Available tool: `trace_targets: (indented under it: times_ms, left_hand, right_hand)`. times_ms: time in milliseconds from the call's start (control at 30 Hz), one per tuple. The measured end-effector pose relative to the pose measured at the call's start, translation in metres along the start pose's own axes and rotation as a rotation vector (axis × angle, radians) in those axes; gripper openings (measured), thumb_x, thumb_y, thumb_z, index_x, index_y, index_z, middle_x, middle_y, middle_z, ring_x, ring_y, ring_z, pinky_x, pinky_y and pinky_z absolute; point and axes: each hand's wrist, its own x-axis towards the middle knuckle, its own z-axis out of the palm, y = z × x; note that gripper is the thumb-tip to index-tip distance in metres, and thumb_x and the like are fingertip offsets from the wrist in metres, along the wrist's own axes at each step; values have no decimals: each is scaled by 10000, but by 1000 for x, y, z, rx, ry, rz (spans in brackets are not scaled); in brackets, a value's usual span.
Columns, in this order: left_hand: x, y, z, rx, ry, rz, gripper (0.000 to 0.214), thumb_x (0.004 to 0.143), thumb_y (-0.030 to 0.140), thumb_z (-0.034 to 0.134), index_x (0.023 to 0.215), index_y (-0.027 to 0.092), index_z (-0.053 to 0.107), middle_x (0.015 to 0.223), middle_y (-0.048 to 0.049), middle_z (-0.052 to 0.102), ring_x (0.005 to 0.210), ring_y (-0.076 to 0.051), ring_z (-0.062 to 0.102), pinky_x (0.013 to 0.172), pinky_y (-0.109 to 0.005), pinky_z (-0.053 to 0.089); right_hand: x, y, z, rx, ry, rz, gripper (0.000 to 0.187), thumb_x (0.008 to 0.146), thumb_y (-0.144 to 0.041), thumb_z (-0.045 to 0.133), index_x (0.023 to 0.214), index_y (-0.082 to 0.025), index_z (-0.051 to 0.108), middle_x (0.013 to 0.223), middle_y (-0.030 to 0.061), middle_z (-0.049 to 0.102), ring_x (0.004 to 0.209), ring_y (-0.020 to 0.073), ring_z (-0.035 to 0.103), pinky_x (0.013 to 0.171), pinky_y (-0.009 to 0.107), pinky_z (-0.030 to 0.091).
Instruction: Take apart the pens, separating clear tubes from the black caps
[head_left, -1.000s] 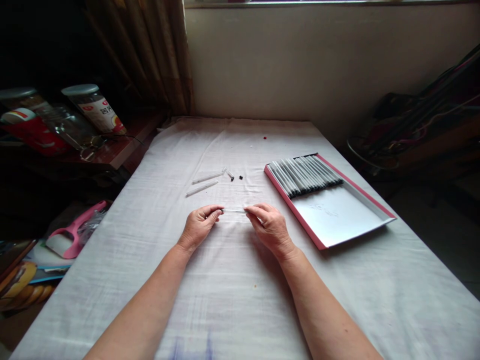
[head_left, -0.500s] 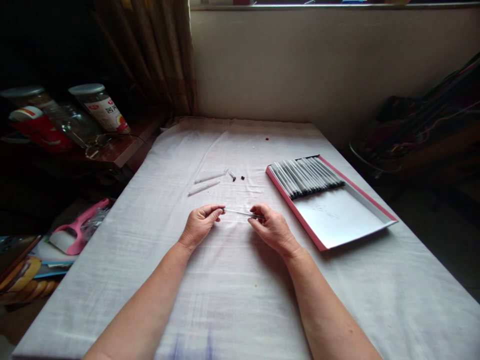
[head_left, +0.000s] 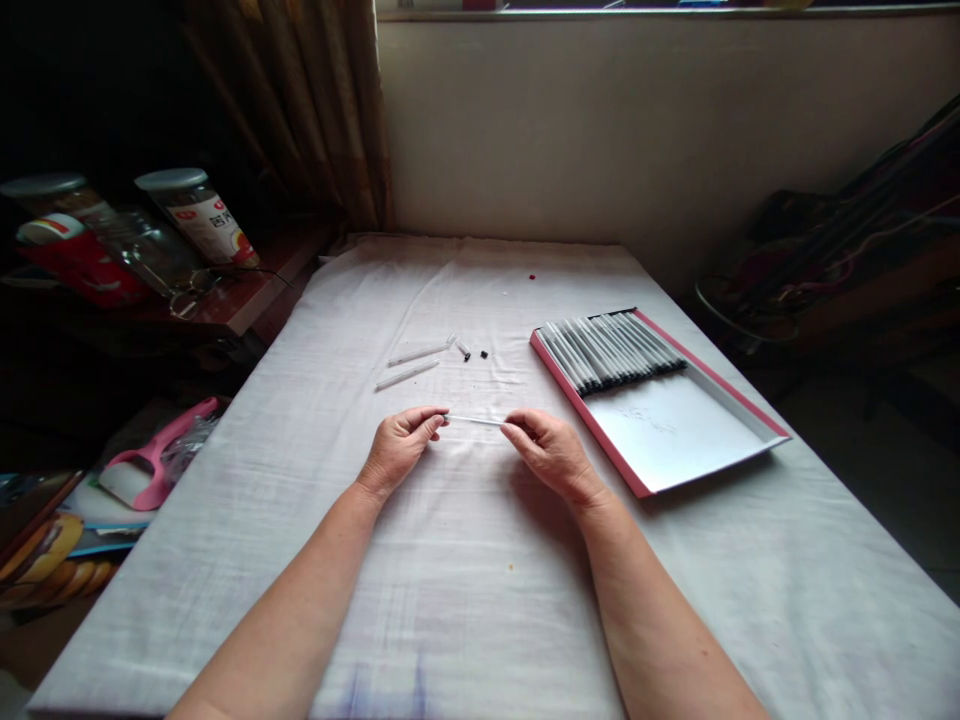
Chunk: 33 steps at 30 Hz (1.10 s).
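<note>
Between my two hands is a thin, pale pen (head_left: 476,420), held level just above the cloth. My left hand (head_left: 401,445) pinches its dark left end between thumb and forefinger. The thumb and fingers of my right hand (head_left: 549,450) are closed on the other end, hiding it. Beyond my left hand lie two clear pen barrels (head_left: 407,375), a clear pen cap (head_left: 462,348) with a dark end, and a small black piece (head_left: 484,354).
To the right, a shallow pink-edged box (head_left: 589,425) holds a row of black-tipped pens (head_left: 611,352). A tiny red piece (head_left: 532,277) lies far back on the white cloth (head_left: 465,600). At left are a jar (head_left: 202,220) and a pink-handled tool (head_left: 160,460).
My right fingers have closed together around the pen's right end, and its dark part there no longer shows. My left hand stays in place with its pinch.
</note>
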Motion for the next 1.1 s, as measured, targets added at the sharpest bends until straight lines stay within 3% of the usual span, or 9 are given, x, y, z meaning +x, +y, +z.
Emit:
trace_targets:
  times_ms: [200,300,367,500,600,667,833,967,1100]
  left_hand:
    - [0,-2,0,-6,5,-10,354,734,440,705,939,161,777,827,-86,767,618,-142,623,488,-215,462]
    - [1,-2,0,-12,5,-10,357,735,438,702,946,159,776,834,-87,767,621,-142,625,476,-211,454]
    - [1,-3,-1,-19,6,-9,356,735,437,703,947,160,777,835,-86,767,625,-144,628,478,-213,457]
    - [1,-4,-1,-24,3,-14,353,738,437,703,947,161,776,838,-85,767,633,-147,632,498,-222,470]
    - [1,-4,-1,-27,2,-16,361,738,444,706,949,159,773,845,-85,766,639,-148,635,511,-228,476]
    - [2,-5,-1,-31,1,-18,362,736,445,710,948,158,771,843,-85,765,640,-148,633,514,-229,476]
    - [1,-4,-1,-31,4,-25,363,735,438,710,953,154,772,847,-87,765,641,-147,631,511,-226,473]
    - [1,-2,-1,-37,1,-30,358,729,436,712,943,156,775,831,-85,765,636,-145,628,504,-221,465]
    - [1,-1,-2,-56,7,-48,359,716,438,716,930,157,775,819,-82,763,636,-142,621,493,-212,448]
  right_hand:
    - [0,0,-1,71,11,69,299,822,-357,620,1077,-204,654,782,22,700,608,145,618,599,248,500]
    - [0,0,-1,81,7,34,182,852,-356,572,887,-203,663,737,23,688,624,153,613,610,255,497]
    - [0,0,0,71,0,27,241,891,-389,522,819,-209,665,667,17,662,609,156,605,615,263,492]
    - [0,1,0,128,6,73,277,842,-385,595,1046,-206,648,775,22,693,629,152,621,615,256,503]
    - [0,2,0,134,-12,56,197,859,-376,559,896,-204,646,753,23,686,642,153,620,633,261,498]
    - [0,2,0,114,-25,56,249,890,-400,508,802,-208,641,673,14,655,622,154,608,632,267,488]
    - [1,1,0,217,0,114,279,799,-396,627,998,-201,638,787,22,685,639,152,615,614,259,496]
    - [1,0,0,240,3,110,284,859,-437,540,737,-195,624,665,25,648,627,158,606,624,270,485]
    - [1,0,0,288,6,155,273,808,-428,613,934,-190,656,727,23,668,632,156,606,594,256,482]
